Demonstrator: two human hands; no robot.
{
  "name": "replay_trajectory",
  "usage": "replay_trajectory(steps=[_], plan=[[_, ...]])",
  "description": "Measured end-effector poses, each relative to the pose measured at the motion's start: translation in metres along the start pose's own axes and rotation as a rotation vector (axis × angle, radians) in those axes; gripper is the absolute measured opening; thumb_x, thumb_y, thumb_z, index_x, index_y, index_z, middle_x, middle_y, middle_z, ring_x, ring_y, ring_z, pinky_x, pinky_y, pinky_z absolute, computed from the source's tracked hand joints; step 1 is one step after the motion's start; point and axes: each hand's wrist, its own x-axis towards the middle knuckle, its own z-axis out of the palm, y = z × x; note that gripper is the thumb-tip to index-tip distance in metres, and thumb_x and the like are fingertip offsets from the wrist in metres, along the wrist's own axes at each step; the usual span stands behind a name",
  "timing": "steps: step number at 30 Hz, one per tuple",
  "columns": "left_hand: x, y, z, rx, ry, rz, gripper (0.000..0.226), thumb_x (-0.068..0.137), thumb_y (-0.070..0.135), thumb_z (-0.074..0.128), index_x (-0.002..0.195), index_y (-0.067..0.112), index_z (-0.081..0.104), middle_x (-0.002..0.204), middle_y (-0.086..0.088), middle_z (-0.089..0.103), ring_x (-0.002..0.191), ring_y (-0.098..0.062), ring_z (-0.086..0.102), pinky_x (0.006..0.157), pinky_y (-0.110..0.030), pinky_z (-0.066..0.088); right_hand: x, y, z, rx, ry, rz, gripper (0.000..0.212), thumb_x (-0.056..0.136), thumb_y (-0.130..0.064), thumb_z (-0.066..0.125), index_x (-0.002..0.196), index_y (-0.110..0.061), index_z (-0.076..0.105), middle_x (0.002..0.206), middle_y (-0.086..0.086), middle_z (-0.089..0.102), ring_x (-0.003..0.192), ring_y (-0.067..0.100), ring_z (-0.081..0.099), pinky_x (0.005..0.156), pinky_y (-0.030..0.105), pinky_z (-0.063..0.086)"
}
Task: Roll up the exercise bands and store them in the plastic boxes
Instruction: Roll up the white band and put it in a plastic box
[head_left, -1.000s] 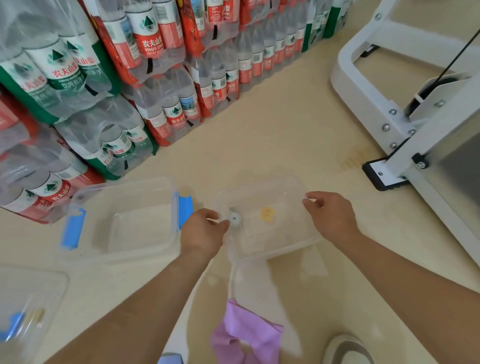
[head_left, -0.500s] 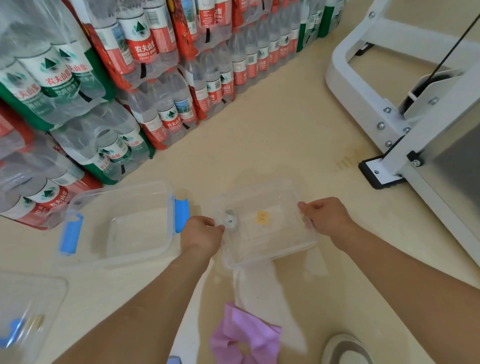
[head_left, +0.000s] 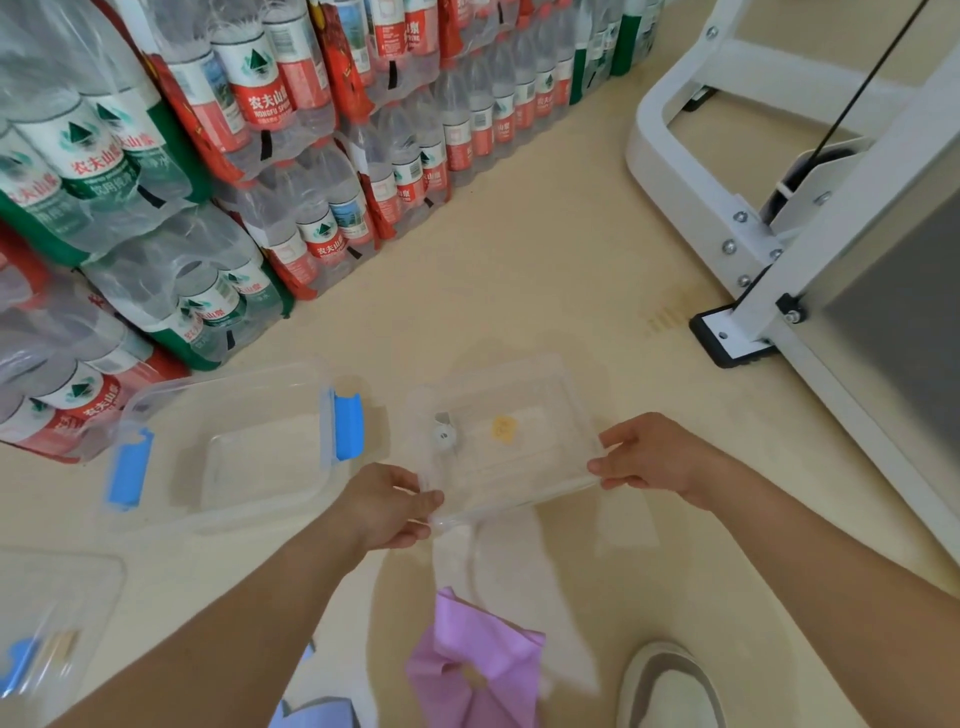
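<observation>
A clear plastic lid (head_left: 519, 467) with a white valve and a yellow sticker is held above the floor at centre. My left hand (head_left: 387, 506) grips its near left corner and my right hand (head_left: 652, 457) grips its right edge. To the left, an open clear plastic box (head_left: 234, 452) with blue clips stands on the floor, with nothing visible inside. A pink exercise band (head_left: 478, 660) lies unrolled at the bottom centre, and a pale blue band (head_left: 311, 714) shows at the bottom edge.
Shrink-wrapped packs of water bottles (head_left: 234, 156) are stacked along the left and back. A white exercise machine frame (head_left: 753, 234) stands at the right. Another clear box (head_left: 47, 623) with a blue clip sits at the lower left. A shoe (head_left: 670, 686) is at the bottom right.
Both hands have pulled the lid a little toward me, and their grip has slid to its near edge. The box on the left has not moved.
</observation>
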Motion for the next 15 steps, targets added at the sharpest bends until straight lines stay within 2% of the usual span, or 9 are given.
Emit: replay_trajectory(steps=[3, 7, 9, 12, 14, 15], plan=[[0.005, -0.002, 0.007, 0.023, 0.078, 0.065, 0.025, 0.082, 0.009, 0.072, 0.099, -0.002, 0.058, 0.072, -0.019, 0.067, 0.047, -0.015, 0.063, 0.048, -0.021, 0.054, 0.0, 0.002, 0.003, 0.069, 0.055, -0.017, 0.026, 0.074, -0.007, 0.079, 0.093, -0.012, 0.062, 0.077, 0.012, 0.071, 0.071, 0.018, 0.07, 0.062, 0.019, 0.051], [0.006, 0.0, 0.009, 0.16, 0.112, 0.075, 0.025, 0.083, 0.013, 0.071, 0.097, -0.004, 0.059, 0.065, -0.016, 0.067, 0.051, -0.019, 0.062, 0.06, -0.03, 0.057, 0.002, -0.003, 0.001, 0.022, 0.01, 0.021, 0.049, 0.075, -0.005, 0.078, 0.117, -0.015, 0.055, 0.078, 0.01, 0.069, 0.07, 0.019, 0.069, 0.066, 0.025, 0.05], [0.004, 0.006, 0.005, 0.176, 0.087, 0.059, 0.035, 0.082, 0.019, 0.073, 0.106, 0.003, 0.054, 0.076, -0.014, 0.067, 0.057, -0.02, 0.061, 0.059, -0.029, 0.054, 0.004, -0.006, 0.001, -0.028, 0.002, -0.002, 0.06, 0.077, -0.01, 0.076, 0.127, -0.026, 0.046, 0.088, 0.006, 0.063, 0.077, 0.018, 0.064, 0.069, 0.025, 0.048], [0.012, 0.021, -0.001, 0.001, 0.165, 0.123, 0.048, 0.085, 0.031, 0.067, 0.126, 0.015, 0.048, 0.097, -0.009, 0.063, 0.072, -0.021, 0.06, 0.061, -0.029, 0.05, 0.012, -0.018, 0.005, 0.001, 0.091, -0.118, 0.063, 0.084, -0.019, 0.07, 0.138, -0.035, 0.042, 0.121, 0.004, 0.052, 0.102, 0.021, 0.057, 0.084, 0.029, 0.044], [0.024, 0.034, -0.005, -0.125, 0.224, 0.22, 0.039, 0.092, 0.028, 0.058, 0.129, 0.019, 0.049, 0.09, -0.005, 0.06, 0.076, -0.022, 0.057, 0.063, -0.029, 0.049, 0.023, -0.028, 0.011, -0.077, 0.119, -0.211, 0.059, 0.089, -0.022, 0.064, 0.141, -0.035, 0.04, 0.135, 0.002, 0.046, 0.117, 0.022, 0.053, 0.092, 0.028, 0.041], [0.032, 0.041, -0.006, -0.138, 0.248, 0.257, 0.034, 0.095, 0.026, 0.054, 0.128, 0.019, 0.052, 0.087, -0.004, 0.059, 0.075, -0.022, 0.055, 0.063, -0.03, 0.05, 0.03, -0.034, 0.014, -0.136, 0.12, -0.249, 0.055, 0.091, -0.023, 0.06, 0.142, -0.033, 0.04, 0.136, -0.001, 0.045, 0.122, 0.021, 0.05, 0.096, 0.027, 0.04]])
